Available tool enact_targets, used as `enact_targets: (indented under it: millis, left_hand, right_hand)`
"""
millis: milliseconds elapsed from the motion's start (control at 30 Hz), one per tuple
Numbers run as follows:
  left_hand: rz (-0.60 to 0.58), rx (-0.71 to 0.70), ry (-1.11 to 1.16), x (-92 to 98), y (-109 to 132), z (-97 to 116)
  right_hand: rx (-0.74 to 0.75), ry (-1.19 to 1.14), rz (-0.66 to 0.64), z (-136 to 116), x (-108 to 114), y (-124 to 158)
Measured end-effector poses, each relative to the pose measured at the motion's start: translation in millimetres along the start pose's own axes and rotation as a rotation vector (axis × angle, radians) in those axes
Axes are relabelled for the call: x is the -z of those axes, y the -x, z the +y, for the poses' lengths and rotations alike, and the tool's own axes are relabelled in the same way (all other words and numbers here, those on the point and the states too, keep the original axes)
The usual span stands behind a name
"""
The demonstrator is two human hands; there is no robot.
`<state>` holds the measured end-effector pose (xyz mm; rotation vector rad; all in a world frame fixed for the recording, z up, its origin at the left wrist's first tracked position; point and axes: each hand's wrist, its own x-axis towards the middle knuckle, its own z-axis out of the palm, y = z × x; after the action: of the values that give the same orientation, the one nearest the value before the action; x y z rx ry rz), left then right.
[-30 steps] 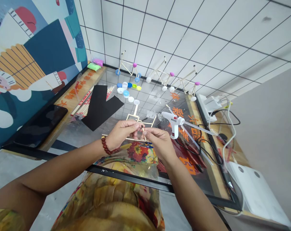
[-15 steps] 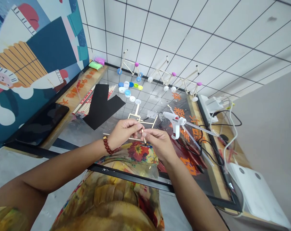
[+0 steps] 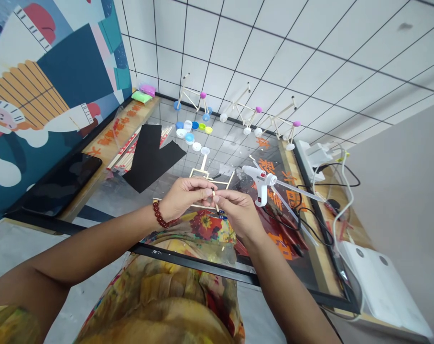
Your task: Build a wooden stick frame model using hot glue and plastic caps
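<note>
Between the fingertips of both hands is a short wooden stick [image 3: 216, 202] with dark ends. My left hand [image 3: 183, 198], with a beaded bracelet [image 3: 159, 213] at the wrist, pinches its upper part. Thumb and forefinger of my right hand [image 3: 237, 210] close on it from the other side. Just beyond the hands, a flat stick frame [image 3: 222, 181] lies on the glass table, partly hidden by my fingers. A white bottle cap [image 3: 204, 150] sits at its far end. The white glue gun [image 3: 260, 182] rests to the right of my right hand.
Three stick models [image 3: 240, 112] with cap wheels stand along the back. Several loose bottle caps [image 3: 189, 137] lie before them. Black card [image 3: 150, 157] covers bundled sticks at left, near a phone [image 3: 64, 184]. Cables [image 3: 303, 210] and a power strip [image 3: 312, 160] occupy the right side.
The short stick has turned slightly between my fingers, and its dark upper end now shows more clearly. Both hands stay in nearly the same place.
</note>
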<state>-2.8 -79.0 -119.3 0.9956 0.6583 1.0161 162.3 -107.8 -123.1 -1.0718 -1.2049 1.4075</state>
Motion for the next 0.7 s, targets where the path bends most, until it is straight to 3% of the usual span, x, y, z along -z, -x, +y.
enact_targets:
  millis: [333, 700]
  left_hand:
    - [0.056, -0.049, -0.027, -0.3, -0.7, -3.1]
    - [0.047, 0.013, 0.014, -3.9, 1.3, -0.9]
  right_hand:
    - [0.020, 0.071, 0.040, -7.5, -10.1, 4.1]
    - [0.006, 0.027, 0.034, -1.8, -4.8, 0.9]
